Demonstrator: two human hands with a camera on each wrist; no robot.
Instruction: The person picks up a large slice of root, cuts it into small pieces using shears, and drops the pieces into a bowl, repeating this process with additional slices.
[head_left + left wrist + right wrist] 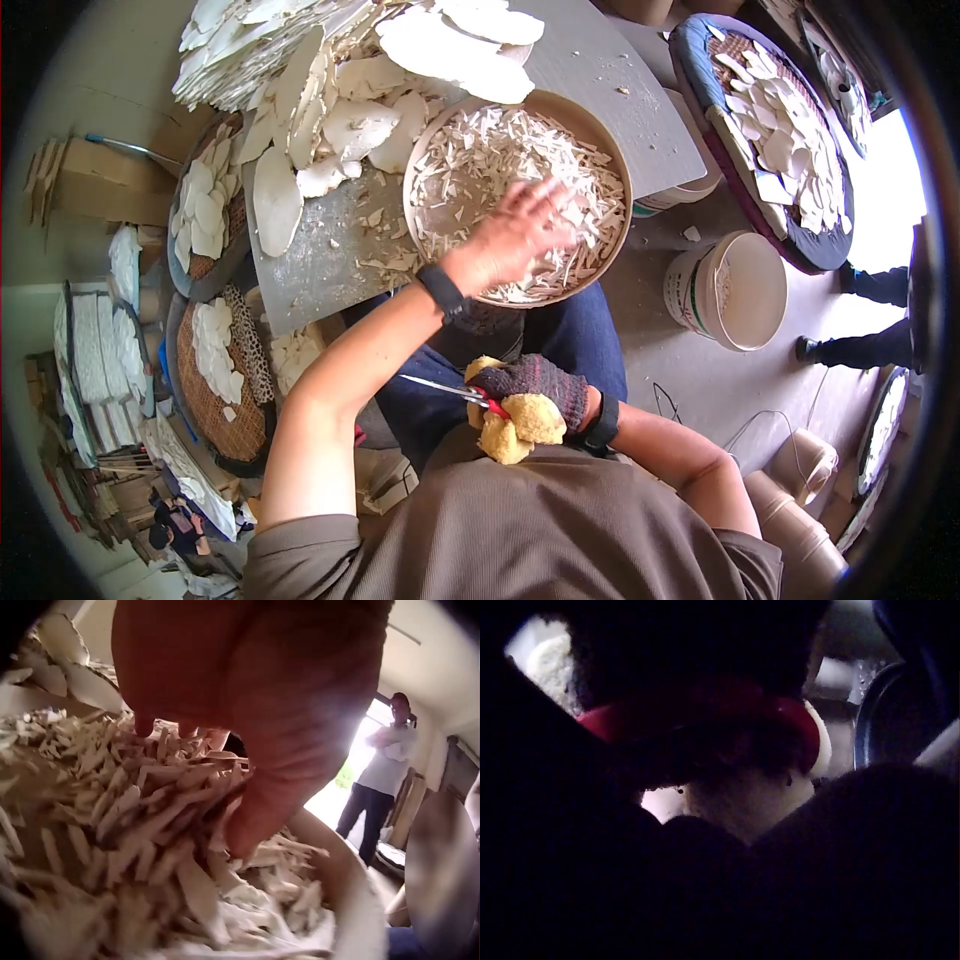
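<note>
My bare left hand (515,235) is over pale, thin strips (580,240) heaped in a round shallow tray (626,200), its fingers spread and slightly blurred. In the left wrist view the hand (262,697) arches down, with fingers and thumb reaching into the strips (161,810). Low at my lap, the gloved right hand (545,385) grips scissors by their red handle (492,404); the blades (437,386) point left. Yellow spongy padding (535,418) surrounds the handle. The right wrist view is mostly dark, showing the red handle (697,712) and some padding (742,806).
Large pale flat pieces (360,130) are piled on the grey board (640,120) beside the tray. A white bucket (690,290) stands on the floor to the right. Round racks (840,225) hold more pale pieces. A person (386,769) stands beyond the tray.
</note>
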